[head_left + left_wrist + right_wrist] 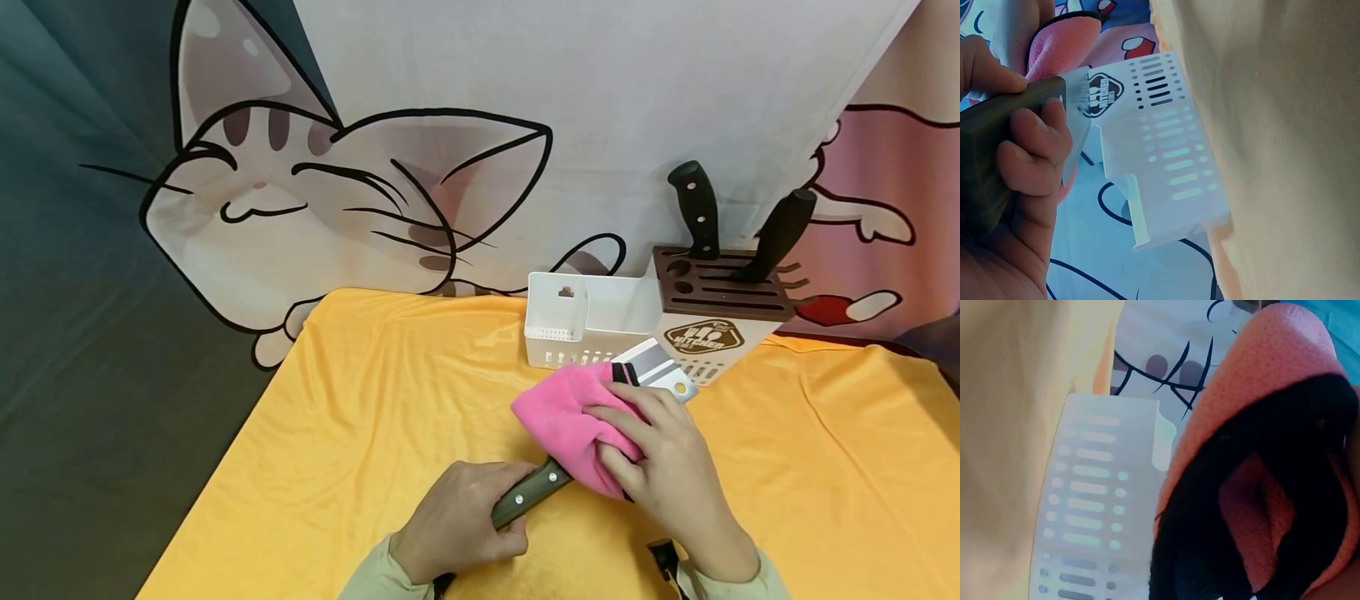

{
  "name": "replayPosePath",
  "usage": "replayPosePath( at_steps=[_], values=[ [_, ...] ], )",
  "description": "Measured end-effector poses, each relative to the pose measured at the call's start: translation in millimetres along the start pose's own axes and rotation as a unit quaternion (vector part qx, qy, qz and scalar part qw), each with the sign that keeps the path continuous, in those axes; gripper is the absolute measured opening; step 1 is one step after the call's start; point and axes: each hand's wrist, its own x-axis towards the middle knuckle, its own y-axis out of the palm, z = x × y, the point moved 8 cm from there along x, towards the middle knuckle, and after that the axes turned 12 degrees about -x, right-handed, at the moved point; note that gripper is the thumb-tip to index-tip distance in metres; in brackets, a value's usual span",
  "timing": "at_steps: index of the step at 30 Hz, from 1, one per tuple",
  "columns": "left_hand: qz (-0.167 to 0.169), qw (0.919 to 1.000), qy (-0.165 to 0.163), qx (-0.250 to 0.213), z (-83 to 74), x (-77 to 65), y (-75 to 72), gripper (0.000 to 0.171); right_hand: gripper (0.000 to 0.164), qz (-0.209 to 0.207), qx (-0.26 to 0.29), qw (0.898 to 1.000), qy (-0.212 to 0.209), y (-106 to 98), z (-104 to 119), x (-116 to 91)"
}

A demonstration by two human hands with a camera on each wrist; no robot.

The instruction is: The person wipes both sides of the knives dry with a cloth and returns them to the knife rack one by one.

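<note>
My left hand (461, 517) grips the dark green, riveted handle (531, 492) of a cleaver, held at a slant above the table. The broad silver blade (651, 367) sticks out past a pink cloth (570, 408) and has a hole near its far corner. With curled fingers, my right hand (667, 458) holds this cloth folded around the blade, whose middle is hidden. In the left wrist view, fingers and thumb wrap the handle (985, 150). The right wrist view is largely filled by the cloth (1260, 375) and its black edging.
Behind the hands stands a white knife holder (682, 367) with a brown slotted top, holding two black-handled pieces (697, 208). A white open caddy (555, 333) adjoins its left side. A yellow cloth (360, 417) covers the table; a cat-print curtain (480, 67) hangs behind.
</note>
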Motion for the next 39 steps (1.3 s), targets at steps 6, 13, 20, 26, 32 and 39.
replayPosePath(
  at_steps=[6,13,20,26,32,39],
  values=[
    [0.001,1.0000,0.003,0.004,-1.2,0.8,-0.3,0.045,0.025,-0.030,-0.006,0.999,0.019,-5,-9,0],
    [0.001,1.0000,0.008,0.002,-1.6,1.1,-0.6,0.045,0.027,-0.057,-0.014,0.997,0.047,-13,-22,0],
    [0.003,0.9999,0.010,0.004,-2.6,1.9,-2.1,0.044,0.025,-0.067,-0.022,0.994,0.080,-19,-36,-2],
    [0.000,1.0000,0.006,0.002,-1.9,0.6,-3.2,0.044,0.023,-0.072,-0.034,0.991,0.110,-24,-46,-5],
    [-0.009,1.0000,0.000,-0.003,0.8,-1.6,-6.6,0.044,0.021,-0.078,-0.049,0.986,0.139,-28,-51,-6],
    [-0.025,0.9997,-0.006,0.002,3.4,-2.4,-13.3,0.049,0.020,-0.084,-0.058,0.985,0.140,-31,-51,-6]
  ],
)
